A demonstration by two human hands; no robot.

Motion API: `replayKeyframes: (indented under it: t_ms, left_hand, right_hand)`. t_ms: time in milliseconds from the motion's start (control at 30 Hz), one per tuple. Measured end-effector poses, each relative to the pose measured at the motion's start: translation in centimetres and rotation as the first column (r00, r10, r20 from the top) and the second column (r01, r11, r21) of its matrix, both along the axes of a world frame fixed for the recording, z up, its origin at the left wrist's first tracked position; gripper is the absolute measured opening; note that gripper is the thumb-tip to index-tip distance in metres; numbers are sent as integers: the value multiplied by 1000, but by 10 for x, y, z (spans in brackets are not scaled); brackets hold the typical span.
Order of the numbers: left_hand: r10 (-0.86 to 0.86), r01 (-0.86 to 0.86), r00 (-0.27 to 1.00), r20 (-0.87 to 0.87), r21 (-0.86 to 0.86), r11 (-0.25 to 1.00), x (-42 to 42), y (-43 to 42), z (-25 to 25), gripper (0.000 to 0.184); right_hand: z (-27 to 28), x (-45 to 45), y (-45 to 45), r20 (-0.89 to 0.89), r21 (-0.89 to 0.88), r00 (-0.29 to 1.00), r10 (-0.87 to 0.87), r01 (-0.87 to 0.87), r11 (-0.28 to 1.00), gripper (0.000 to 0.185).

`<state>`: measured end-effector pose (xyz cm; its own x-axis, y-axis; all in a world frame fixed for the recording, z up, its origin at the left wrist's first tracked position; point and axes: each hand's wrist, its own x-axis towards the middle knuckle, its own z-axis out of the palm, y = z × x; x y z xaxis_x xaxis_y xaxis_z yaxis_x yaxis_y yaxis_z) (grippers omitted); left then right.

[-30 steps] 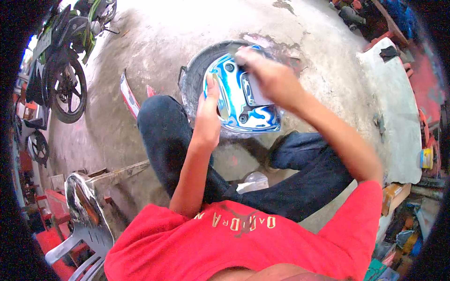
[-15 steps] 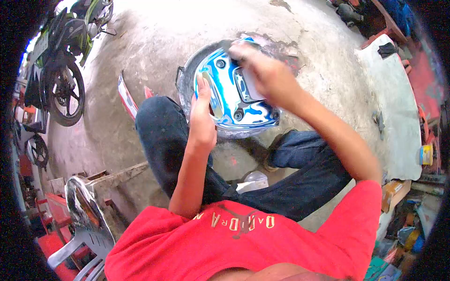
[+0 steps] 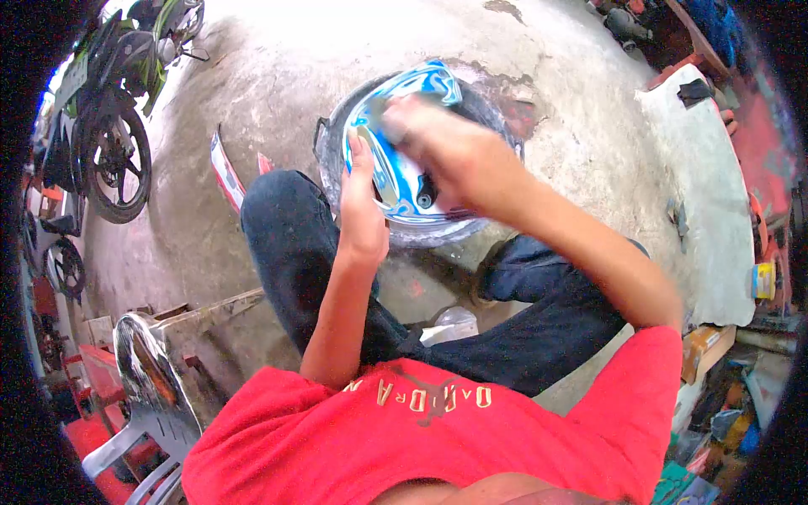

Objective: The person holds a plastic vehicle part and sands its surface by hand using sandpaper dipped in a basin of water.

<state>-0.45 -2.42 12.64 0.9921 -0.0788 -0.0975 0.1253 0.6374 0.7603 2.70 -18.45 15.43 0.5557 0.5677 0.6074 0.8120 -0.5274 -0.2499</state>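
A glossy plastic panel (image 3: pixel 404 172) with blue and white swirls, probably a vehicle body part, is tilted over a round dark basin (image 3: pixel 332 114). My left hand (image 3: pixel 364 215) grips its left edge, with the thumb lying on the face. Over the panel's upper middle is my right hand (image 3: pixel 450 156), its fingers drawn together and smeared by motion. Whatever they hold, if anything, cannot be made out. The right hand and forearm hide the panel's right part. A dark round fitting shows low on the panel.
My knees flank the basin on the concrete floor. A red and white curved piece (image 3: pixel 225 168) lies to the left, beyond it a motorcycle (image 3: pixel 118 160). A grey chair (image 3: pixel 151 404) stands at lower left. At right is a pale board (image 3: pixel 707 185); a clear plastic item (image 3: pixel 454 322) lies between my legs.
My right hand has swept left and slightly down across the panel, uncovering its top right end and covering its middle and right. My left hand keeps its grip on the edge.
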Motion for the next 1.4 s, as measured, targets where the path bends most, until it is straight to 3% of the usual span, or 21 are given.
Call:
replayKeyframes:
  t_ms: [33, 133, 167, 200, 267, 333, 367, 467, 500, 533, 600, 667, 733, 833, 867, 933, 1033, 1067, 1133, 1300, 1400]
  left_hand:
    - [4, -4, 1000, 10, -17, 1000, 0, 2, -1, 55]
    - [-35, 34, 999, -9, -21, 999, -5, 1, 7, 55]
    - [-43, 43, 999, 4, 4, 999, -8, 0, 13, 55]
    - [-31, 31, 1000, 1, 19, 999, -9, -1, 12, 55]
    - [-10, 10, 1000, 1, 53, 999, -8, -3, 10, 55]
    - [-17, 17, 999, -36, -3, 1000, -7, -1, 10, 54]
    - [-13, 12, 998, -68, -3, 1000, -6, 1, 10, 54]
    - [-79, 79, 996, -35, 4, 997, -9, 2, 18, 55]
    - [-73, 74, 997, -33, 27, 997, -9, 1, 20, 55]
    - [-66, 67, 997, -32, 47, 997, -10, -1, 21, 55]
    - [-63, 64, 998, -26, 36, 997, -10, -2, 17, 55]
    - [-33, 33, 999, -15, 10, 999, -7, -2, 13, 55]
    - [-3, 3, 1000, -9, -17, 1000, -6, 0, 11, 54]
    - [-100, 99, 995, 13, 35, 994, -9, 2, 17, 57]
    - [-122, 122, 992, 7, 41, 992, -10, 2, 19, 57]
    - [-89, 89, 996, 1, 68, 994, -11, 1, 16, 57]
    - [-73, 73, 997, -12, 5, 997, -9, 2, 16, 53]
    - [-77, 77, 997, -18, -29, 997, -9, 2, 17, 51]
    - [-49, 49, 998, -33, -5, 999, -8, 1, 16, 50]
    - [14, -14, 1000, -7, -1, 1000, -4, 1, 8, 49]
    - [-22, 23, 1000, -20, 27, 999, -7, 3, 14, 48]
  right_hand:
    - [3, -7, 6, -21, 32, 994, 112, -111, 993, 47]
    - [-3, 17, -17, -65, -16, 997, 28, -29, 999, 47]
    - [-15, 34, -28, -120, 30, 989, -92, 96, 995, 38]
    - [11, 31, -27, -454, -130, 822, -344, 320, 938, 36]
    - [3, 19, -25, -378, -70, 889, -257, 250, 966, 41]
    - [-2, 5, -4, 97, -80, 995, 22, -14, 997, 46]
    - [4, -4, 1, 151, -166, 984, 93, -67, 984, 47]
    - [-5, 16, -17, 99, -162, 995, 9, 7, 987, 59]
    - [2, 28, -20, 33, -150, 996, -88, 92, 984, 47]
    - [8, 31, -25, -328, -201, 893, -309, 253, 946, 39]
    - [16, 20, -23, -481, -217, 803, -352, 280, 935, 39]
    - [-2, 6, -8, 18, -88, 1000, -5, 6, 996, 41]
    - [8, -5, 2, -23, 0, 995, 97, -97, 995, 44]
    - [4, 25, -18, -209, -11, 967, -147, 148, 989, 37]
    - [11, 29, -25, -433, -91, 849, -303, 294, 952, 36]
    - [2, 19, -21, -172, 19, 972, -161, 166, 986, 39]
    - [6, 0, -8, -81, 11, 990, 112, -111, 994, 41]
    - [-1, 9, -17, -150, 56, 984, 91, -83, 995, 39]
    - [20, 29, -22, -536, -307, 705, -464, 349, 885, 35]
    - [-3, 7, -10, -100, 24, 994, 39, -37, 999, 38]
    - [-6, 23, -22, -101, 19, 992, 70, -68, 997, 39]
